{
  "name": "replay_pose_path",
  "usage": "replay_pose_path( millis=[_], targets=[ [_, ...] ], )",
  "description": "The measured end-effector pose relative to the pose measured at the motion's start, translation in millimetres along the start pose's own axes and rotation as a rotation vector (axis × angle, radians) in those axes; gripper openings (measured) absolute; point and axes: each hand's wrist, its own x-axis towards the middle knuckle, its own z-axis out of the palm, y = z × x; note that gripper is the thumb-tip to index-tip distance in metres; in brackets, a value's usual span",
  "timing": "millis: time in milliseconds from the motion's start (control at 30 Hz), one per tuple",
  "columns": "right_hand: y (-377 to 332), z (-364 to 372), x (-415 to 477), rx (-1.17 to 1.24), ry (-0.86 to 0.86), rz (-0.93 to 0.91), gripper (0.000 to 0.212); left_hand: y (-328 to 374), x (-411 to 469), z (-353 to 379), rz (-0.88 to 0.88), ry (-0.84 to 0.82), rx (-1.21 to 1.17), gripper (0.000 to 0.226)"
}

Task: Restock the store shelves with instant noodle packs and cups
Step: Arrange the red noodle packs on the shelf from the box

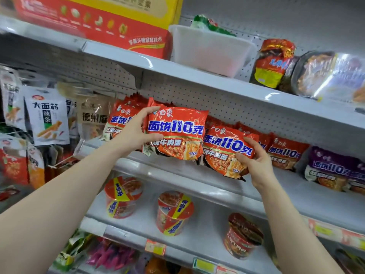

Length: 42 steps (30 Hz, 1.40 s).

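Observation:
My left hand [136, 129] grips the left edge of an orange instant noodle pack [177, 133], held upright over the middle shelf [177, 171]. My right hand [256, 165] grips the lower right corner of a second orange noodle pack [225, 151], which leans at the shelf front. More orange packs [284, 153] stand behind and to the right, and a purple pack [333, 171] lies farther right. On the shelf below stand three noodle cups: two orange ones [122, 196] [173, 212] and a dark red one [243, 236].
The top shelf holds a red and yellow carton [94, 22], a white plastic tub [211, 50] and wrapped bowl noodles [324, 76]. Snack bags [47, 115] hang at the left. Bare shelf surface [308, 196] shows right of my right hand. Price tags [155, 247] line the shelf edges.

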Motion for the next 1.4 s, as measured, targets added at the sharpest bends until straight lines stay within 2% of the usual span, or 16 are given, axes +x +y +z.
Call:
replay_pose_path(
  millis=[367, 467, 767, 1000, 1200, 1267, 1400],
  targets=[
    [29, -39, 95, -0.142, 0.028, -0.034, 0.058, -20, 61, 35, 0.047, 0.008, 0.058, 0.078],
    [39, -31, 119, -0.220, 0.001, -0.052, 0.056, -28, 70, 41, 0.045, -0.002, 0.062, 0.078],
    [90, 12, 190, -0.252, -0.018, -0.082, 0.055, -50, 96, 45, 0.015, -0.013, 0.081, 0.077],
    [109, 19, 220, -0.522, 0.093, -0.113, 0.048, -60, 110, 51, 0.015, -0.042, 0.099, 0.076],
    [103, 16, 213, -0.804, 0.086, -0.112, 0.063, -62, 114, 65, 0.045, -0.097, 0.118, 0.079],
    [86, 13, 201, -0.768, 0.077, -0.150, 0.062, -60, 116, 74, 0.053, -0.116, 0.116, 0.080],
    [49, 5, 160, -0.544, 0.034, -0.175, 0.042, -55, 118, 99, 0.088, -0.148, 0.099, 0.081]
  ],
)
